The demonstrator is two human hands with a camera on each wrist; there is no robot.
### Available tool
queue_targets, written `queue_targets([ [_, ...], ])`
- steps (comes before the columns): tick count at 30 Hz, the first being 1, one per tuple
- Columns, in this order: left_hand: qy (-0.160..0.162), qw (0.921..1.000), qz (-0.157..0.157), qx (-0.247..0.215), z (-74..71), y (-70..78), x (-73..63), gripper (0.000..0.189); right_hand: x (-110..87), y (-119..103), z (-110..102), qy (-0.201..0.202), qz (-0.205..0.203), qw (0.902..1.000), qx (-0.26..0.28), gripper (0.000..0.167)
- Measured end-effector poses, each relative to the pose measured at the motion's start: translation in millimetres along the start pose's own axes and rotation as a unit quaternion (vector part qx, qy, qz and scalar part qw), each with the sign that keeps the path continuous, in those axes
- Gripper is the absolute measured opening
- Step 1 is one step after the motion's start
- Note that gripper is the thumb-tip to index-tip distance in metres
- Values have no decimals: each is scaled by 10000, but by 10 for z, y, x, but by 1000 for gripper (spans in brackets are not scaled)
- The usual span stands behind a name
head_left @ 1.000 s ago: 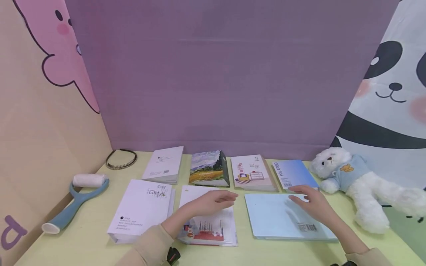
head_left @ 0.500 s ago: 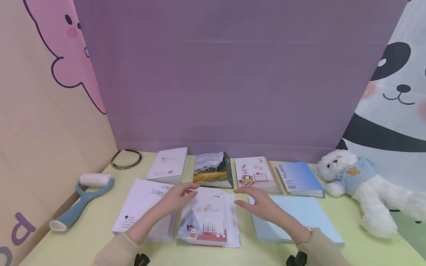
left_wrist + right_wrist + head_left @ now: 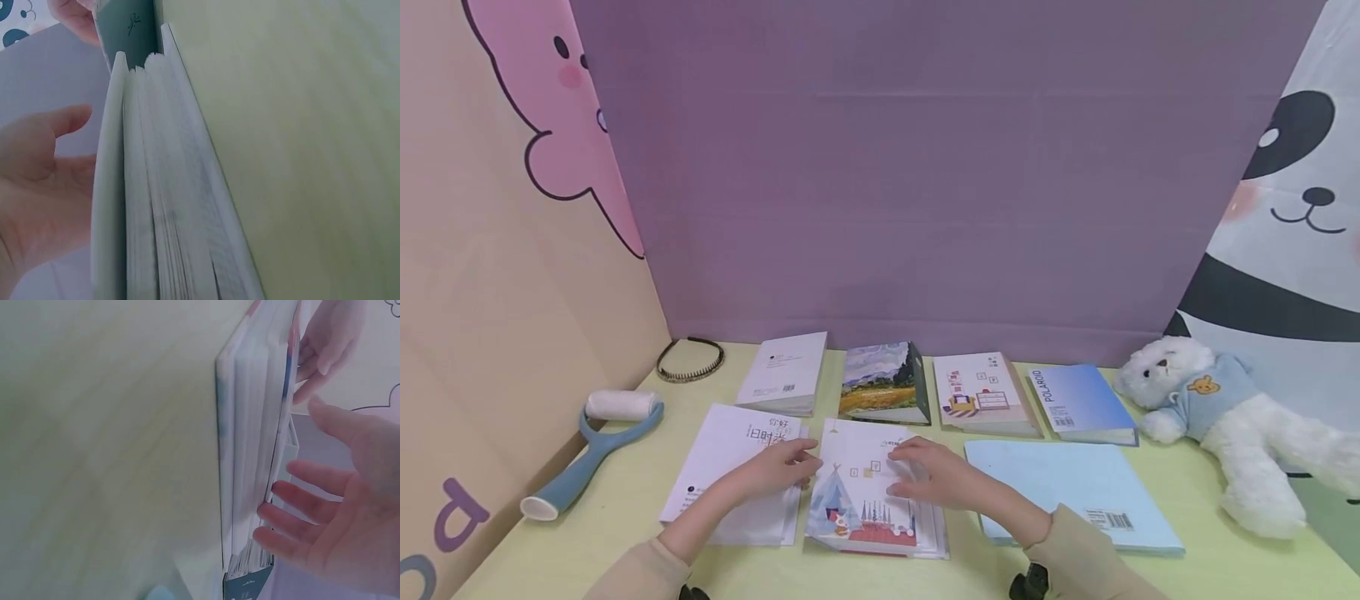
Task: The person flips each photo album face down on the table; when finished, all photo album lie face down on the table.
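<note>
A thick photo album [image 3: 857, 492] with a tent and a red rug on its white cover lies at the front middle of the table. My left hand [image 3: 775, 468] hovers at its left edge, above the right side of a white album [image 3: 730, 475] with Chinese lettering. Over the right part of the tent cover is my right hand [image 3: 936, 473]. Both hands have loosely bent fingers and hold nothing. In the right wrist view the right hand's fingers [image 3: 300, 503] reach toward the album's page edges [image 3: 253, 450]. The left wrist view shows the left hand [image 3: 44, 187] beside a thick album [image 3: 162, 187].
A pale blue album [image 3: 1060, 483] lies at front right. Behind stand a white album [image 3: 784, 371], a landscape-painting album [image 3: 880, 379], an album with furniture drawings [image 3: 981, 392] and a Polaroid album [image 3: 1078, 400]. A lint roller [image 3: 591, 450], a headband [image 3: 691, 362] and a teddy bear [image 3: 1217, 425] flank them.
Both hands have moved left: the right from above the pale blue album to over the tent album, the left from the tent album to its left edge. The albums keep their places.
</note>
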State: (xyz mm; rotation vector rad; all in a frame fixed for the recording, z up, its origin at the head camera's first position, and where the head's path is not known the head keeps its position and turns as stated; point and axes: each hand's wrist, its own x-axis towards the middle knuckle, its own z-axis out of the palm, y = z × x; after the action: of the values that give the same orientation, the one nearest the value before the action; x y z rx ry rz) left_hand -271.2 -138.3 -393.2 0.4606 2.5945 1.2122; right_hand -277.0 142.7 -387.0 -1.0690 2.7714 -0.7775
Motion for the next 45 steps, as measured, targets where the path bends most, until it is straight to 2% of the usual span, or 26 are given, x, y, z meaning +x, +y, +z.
queue_targets([
  [3,-222,9996,-68,162,7,-5,10,59,6,-3,11,-59,-26,9999,-132,48],
  [6,-247,9991,-125,313,4,-11,14,60,6,4,23,-101,-47,9999,-116,49],
  [11,-200,9988,92,434,-23,-23,33,33,1,-4,48,-145,98,9998,45,53],
  [14,-233,9992,102,299,-30,-11,32,30,-15,-36,52,-118,283,9995,8,55],
  [20,-107,9995,-275,131,-24,49,-2,25,-26,-64,61,-132,535,9984,96,58],
  [23,-46,9990,-435,-19,5,85,9,26,-45,-58,53,-123,563,9983,-33,59],
  [29,1,9975,-572,-412,54,114,51,34,-96,-32,56,-31,607,9981,25,58],
  [32,62,9945,-590,-869,61,111,56,36,-99,-22,69,92,540,9984,144,56],
  [38,228,9781,-481,-2011,63,144,31,33,-38,-53,101,165,254,9991,311,52],
  [45,248,9670,-282,-2520,82,214,-13,38,27,-151,72,-65,282,9992,262,51],
])
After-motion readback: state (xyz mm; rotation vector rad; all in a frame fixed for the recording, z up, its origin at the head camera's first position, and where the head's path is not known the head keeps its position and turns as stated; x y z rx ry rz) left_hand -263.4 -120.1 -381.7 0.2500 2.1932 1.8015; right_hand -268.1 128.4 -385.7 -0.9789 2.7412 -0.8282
